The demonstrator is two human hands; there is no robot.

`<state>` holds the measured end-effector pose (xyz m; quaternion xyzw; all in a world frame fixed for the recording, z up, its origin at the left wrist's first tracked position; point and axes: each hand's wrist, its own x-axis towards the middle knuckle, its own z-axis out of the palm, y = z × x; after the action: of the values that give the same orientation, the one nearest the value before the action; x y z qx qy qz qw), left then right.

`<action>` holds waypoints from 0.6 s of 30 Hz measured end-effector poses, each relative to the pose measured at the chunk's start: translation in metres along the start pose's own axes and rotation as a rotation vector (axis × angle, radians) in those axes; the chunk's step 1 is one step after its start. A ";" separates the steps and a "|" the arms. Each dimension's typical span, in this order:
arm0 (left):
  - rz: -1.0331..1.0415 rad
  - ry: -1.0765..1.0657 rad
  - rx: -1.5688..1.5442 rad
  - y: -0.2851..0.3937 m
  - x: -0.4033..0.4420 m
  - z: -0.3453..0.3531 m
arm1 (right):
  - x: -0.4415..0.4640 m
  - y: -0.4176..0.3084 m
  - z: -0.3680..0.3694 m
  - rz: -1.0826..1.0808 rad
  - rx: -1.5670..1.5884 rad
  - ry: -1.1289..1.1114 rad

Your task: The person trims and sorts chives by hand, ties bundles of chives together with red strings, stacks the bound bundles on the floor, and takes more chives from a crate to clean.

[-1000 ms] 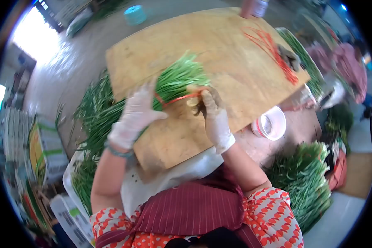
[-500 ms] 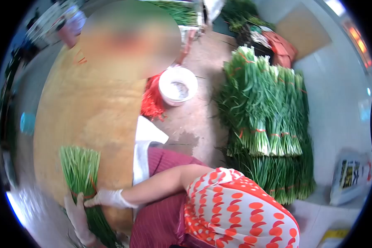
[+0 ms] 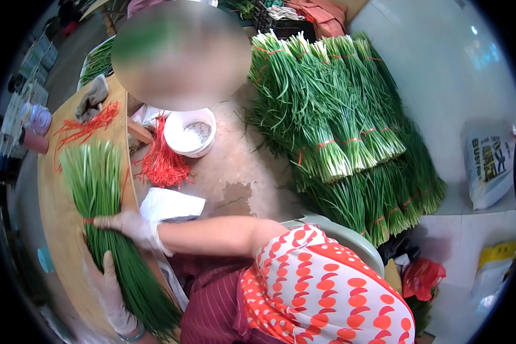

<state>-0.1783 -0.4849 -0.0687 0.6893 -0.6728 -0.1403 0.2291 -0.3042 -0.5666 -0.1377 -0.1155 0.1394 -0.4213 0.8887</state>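
Observation:
A long bundle of green chives (image 3: 135,281) lies slanting along the wooden table, pale stem ends away from me and dark leaves toward me. A red tie circles it near the stems. My right hand (image 3: 126,225), in a whitish glove, is closed over the bundle at the tie. Lower down, my gloved left hand (image 3: 110,289) wraps the bundle's left side, its thumb on top and its other fingers partly hidden.
Loose red ties (image 3: 94,123) and a grey cloth (image 3: 93,97) lie on the wooden table (image 3: 54,189). Beyond its edge are hanging red strips (image 3: 161,157) and a white bucket (image 3: 190,133). Tied chive bundles (image 3: 332,109) are stacked on the right. A person sits opposite.
The head view has shifted, showing more of the loose ties and floor. The chive bundle appears farther up the table. My left hand is now lower on it, away from the tie.

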 end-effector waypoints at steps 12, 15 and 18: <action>0.124 -0.135 -0.281 0.092 0.069 0.060 | -0.031 -0.139 -0.049 -0.618 0.070 -0.083; 0.152 -0.201 -0.390 0.112 0.071 0.067 | -0.035 -0.161 -0.073 -0.582 0.251 0.043; 0.148 -0.302 -0.284 0.092 0.073 0.067 | -0.041 -0.189 -0.105 -0.730 0.228 0.204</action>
<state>-0.2873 -0.5652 -0.0706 0.5701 -0.7218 -0.3179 0.2301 -0.5002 -0.6609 -0.1689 -0.0159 0.1290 -0.7316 0.6692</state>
